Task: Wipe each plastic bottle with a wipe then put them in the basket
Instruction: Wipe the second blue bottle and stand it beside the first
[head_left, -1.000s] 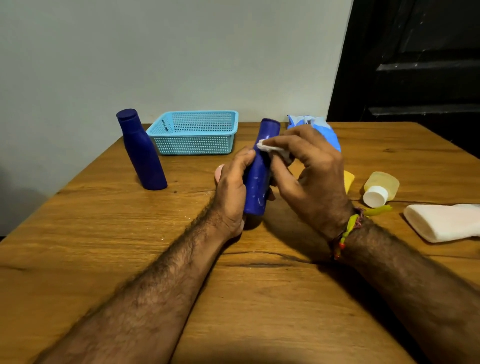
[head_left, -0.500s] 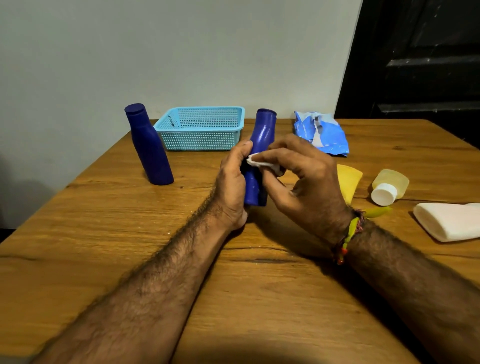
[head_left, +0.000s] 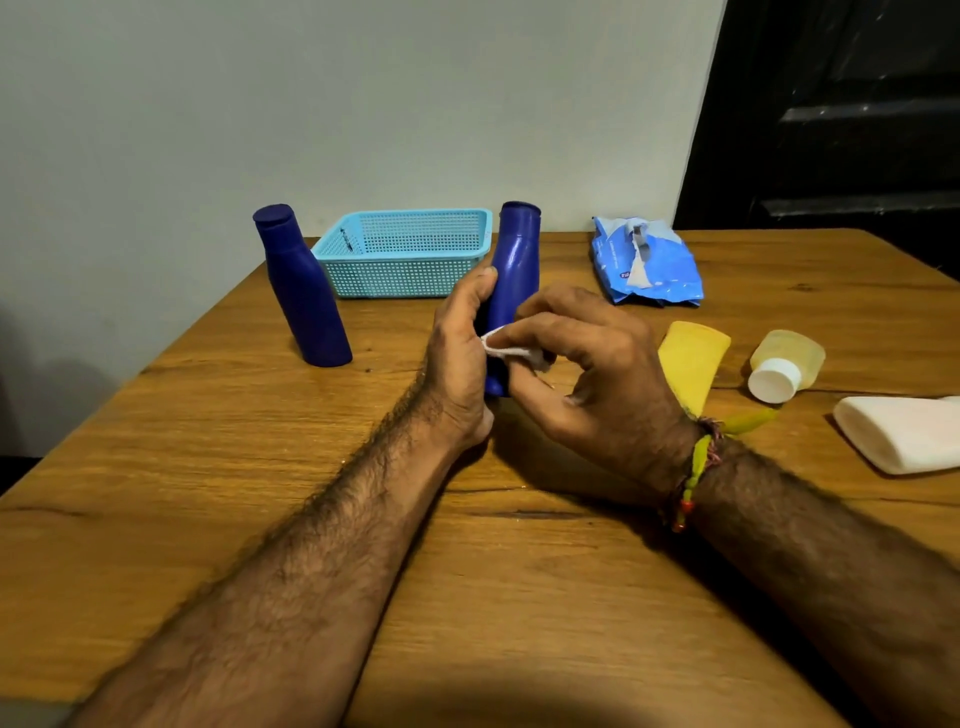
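Head view: both bare forearms reach forward over the wooden table (head_left: 218, 467) and meet near its middle. The left hand (head_left: 460, 364) comes in from the near left, its palm turned toward the right, and wraps round the lower part of a dark blue bottle (head_left: 511, 270), thumb up along the bottle's left side. The bottle stands upright, its cap end at the top, its base hidden behind the two hands. The right hand (head_left: 587, 364) arrives from the near right, wrist bent, with a yellow-green thread band (head_left: 698, 462) tied at the wrist. Its thumb and forefinger pinch a small white wipe (head_left: 511, 351) against the low front of the bottle; the other fingers curl loosely beneath.

A second dark blue bottle (head_left: 304, 288) stands alone to the left, leaning a little, just beside the light blue basket (head_left: 405, 254) at the far edge by the wall. To the right of the held bottle, farther back, lies a blue wipes packet (head_left: 647, 262). Nearer on the right lie a yellow bottle (head_left: 693, 358), a pale yellow bottle with a white cap (head_left: 784, 364), and a white bottle (head_left: 904, 434) on its side at the frame edge.
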